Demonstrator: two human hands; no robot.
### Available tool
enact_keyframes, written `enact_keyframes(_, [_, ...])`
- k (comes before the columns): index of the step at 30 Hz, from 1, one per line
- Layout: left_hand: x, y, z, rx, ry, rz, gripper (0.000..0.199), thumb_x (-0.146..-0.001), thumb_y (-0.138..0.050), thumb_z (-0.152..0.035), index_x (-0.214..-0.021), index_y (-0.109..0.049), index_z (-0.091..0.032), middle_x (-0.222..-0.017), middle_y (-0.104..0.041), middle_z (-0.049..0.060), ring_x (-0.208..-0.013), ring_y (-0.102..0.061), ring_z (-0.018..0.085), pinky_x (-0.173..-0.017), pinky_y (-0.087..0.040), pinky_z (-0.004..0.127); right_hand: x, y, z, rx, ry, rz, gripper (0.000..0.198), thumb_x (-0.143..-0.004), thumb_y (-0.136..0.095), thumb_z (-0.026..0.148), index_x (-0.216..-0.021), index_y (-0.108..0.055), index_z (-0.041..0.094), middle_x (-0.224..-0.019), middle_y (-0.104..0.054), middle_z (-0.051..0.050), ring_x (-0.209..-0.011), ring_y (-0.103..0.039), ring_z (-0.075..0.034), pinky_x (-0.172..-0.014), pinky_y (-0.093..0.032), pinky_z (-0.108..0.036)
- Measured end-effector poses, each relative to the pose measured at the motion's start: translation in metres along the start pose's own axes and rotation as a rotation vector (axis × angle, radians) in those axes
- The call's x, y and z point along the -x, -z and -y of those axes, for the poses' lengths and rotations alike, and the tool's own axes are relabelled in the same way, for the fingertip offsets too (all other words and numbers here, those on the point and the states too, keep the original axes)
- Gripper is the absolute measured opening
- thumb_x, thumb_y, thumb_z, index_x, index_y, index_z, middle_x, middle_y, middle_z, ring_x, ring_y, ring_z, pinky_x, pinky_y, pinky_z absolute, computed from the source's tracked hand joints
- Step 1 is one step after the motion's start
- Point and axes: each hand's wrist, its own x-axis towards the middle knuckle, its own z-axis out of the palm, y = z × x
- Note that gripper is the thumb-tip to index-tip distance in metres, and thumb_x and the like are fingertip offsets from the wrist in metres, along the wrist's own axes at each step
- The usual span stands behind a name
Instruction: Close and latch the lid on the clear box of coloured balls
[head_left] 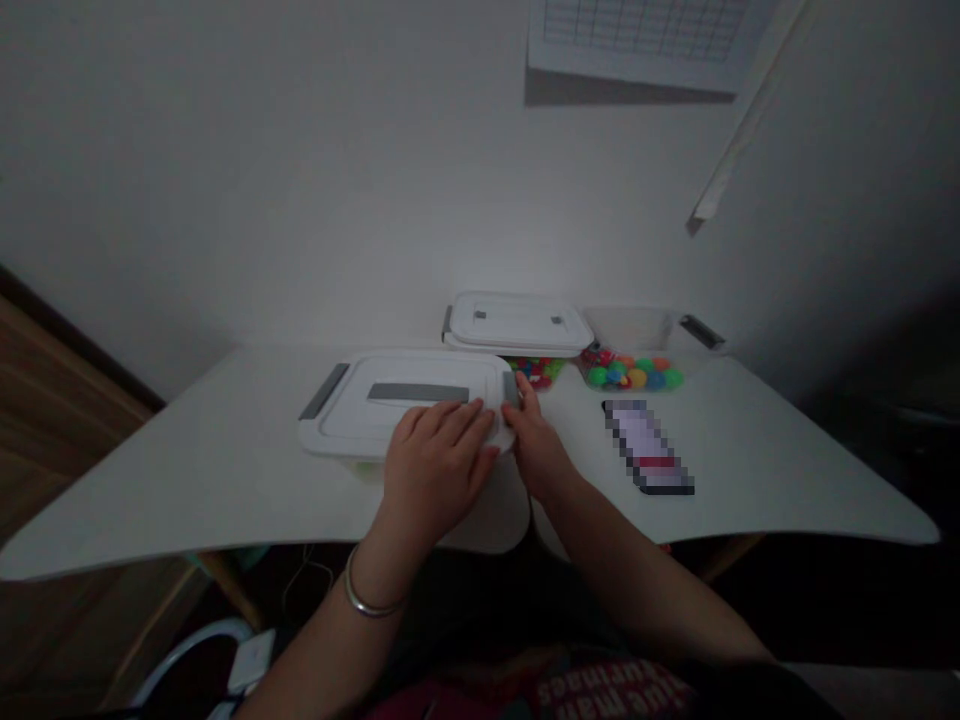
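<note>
While the left hand (441,452) lies flat, fingers spread, on the near right part of the white lidded box (409,405), the right hand (534,440) sits against that box's right end, fingertips on the grey latch (511,388) there, curled narrow, gripping nothing I can make out for sure. The box sits close to the near edge of the white surface (225,460), right in front of the person, long axis running left to right, its grey handle strip (418,393) lying along that same line and a second grey latch (324,391) at the left end. Plenty of bare room to the left of it! To the right, near but apart, a blurred flat item (649,448) lies slantwise. Farther back, against the wall, a second lidded box (517,325) holds coloured pieces, and just beside it an open clear tub (637,345) shows coloured balls (636,376).
</note>
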Motion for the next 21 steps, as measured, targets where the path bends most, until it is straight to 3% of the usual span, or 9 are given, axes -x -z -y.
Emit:
enact_keyframes(5, [0.008, 0.002, -0.007, -0.203, 0.256, -0.062, 0.033, -0.094, -0.058, -0.039, -0.117, -0.072, -0.020, -0.127, -0.073, 0.009, -0.113, -0.064, 0.037, -0.085, -0.043, 0.052, 0.001, -0.002, -0.001, -0.102, -0.084, 0.189, 0.067, -0.088, -0.055, 0.062, -0.149, -0.047, 0.036, -0.162, -0.041, -0.001, -0.145, -0.043, -0.026, -0.114, -0.041, -0.048])
enact_keyframes(9, [0.012, 0.000, -0.004, -0.250, 0.369, -0.062, 0.037, -0.095, -0.056, -0.046, -0.119, -0.071, -0.022, -0.131, -0.071, 0.008, -0.116, -0.061, 0.041, -0.087, -0.039, 0.054, 0.006, -0.002, -0.009, -0.117, -0.154, 0.191, 0.083, -0.078, -0.068, 0.064, -0.151, -0.045, 0.033, -0.165, -0.035, -0.007, -0.146, -0.042, -0.029, -0.116, -0.037, -0.050])
enact_keyframes(16, [0.015, -0.012, 0.021, -0.242, 0.525, -0.082, 0.038, -0.100, -0.047, -0.039, -0.129, -0.067, -0.023, -0.140, -0.066, 0.009, -0.139, -0.043, 0.043, -0.104, -0.031, 0.062, -0.003, 0.004, -0.027, -0.082, -0.126, 0.131, 0.090, -0.073, -0.072, 0.059, -0.153, -0.040, 0.035, -0.157, -0.046, -0.012, -0.139, -0.049, -0.030, -0.114, -0.036, -0.053])
enact_keyframes(21, [0.007, -0.024, 0.043, -0.233, 0.578, -0.035, 0.041, -0.102, -0.041, -0.038, -0.131, -0.065, -0.023, -0.146, -0.060, 0.012, -0.140, -0.043, 0.040, -0.116, -0.008, 0.072, -0.006, 0.009, -0.032, -0.052, -0.108, 0.129, 0.084, -0.074, -0.072, 0.053, -0.150, -0.044, 0.034, -0.151, -0.053, -0.012, -0.136, -0.052, -0.030, -0.112, -0.037, -0.054])
